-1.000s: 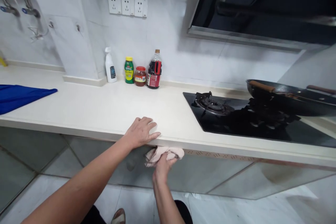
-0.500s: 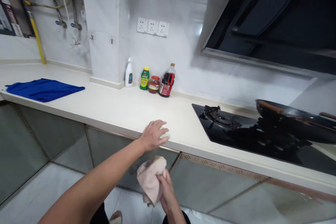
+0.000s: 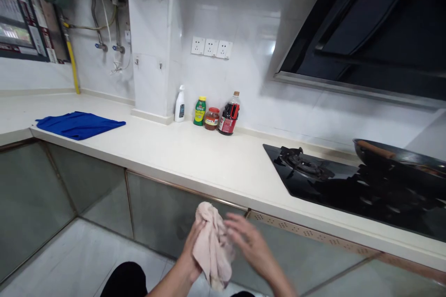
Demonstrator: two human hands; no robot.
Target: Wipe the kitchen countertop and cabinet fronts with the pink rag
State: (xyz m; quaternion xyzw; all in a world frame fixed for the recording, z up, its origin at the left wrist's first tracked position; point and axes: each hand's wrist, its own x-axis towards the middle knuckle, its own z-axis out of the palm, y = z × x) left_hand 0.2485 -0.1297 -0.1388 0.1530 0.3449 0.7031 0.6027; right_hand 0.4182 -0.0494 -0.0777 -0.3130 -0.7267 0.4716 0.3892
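A crumpled pale pink cloth (image 3: 212, 246) hangs in front of the cabinet doors, below the counter's front edge. My left hand (image 3: 192, 253) grips it from the left, with the fingertips partly hidden behind the folds. At the cloth's right side, my right hand (image 3: 249, 236) is slightly blurred, its fingers spread and holding nothing. Its fingertips are close to the cloth; whether they touch it I cannot tell.
On the counter (image 3: 167, 148) lie a blue cloth (image 3: 80, 125), a white spray bottle (image 3: 180, 106), a green bottle (image 3: 200, 111), a red-lidded jar (image 3: 211, 119) and a dark sauce bottle (image 3: 229, 116). A black gas stove (image 3: 331, 190) carries a wok (image 3: 400, 164) under a range hood (image 3: 365, 32).
My left hand has come off the counter and taken hold of the cloth. My right hand has let go of it and moved to its right. The view has shifted slightly.
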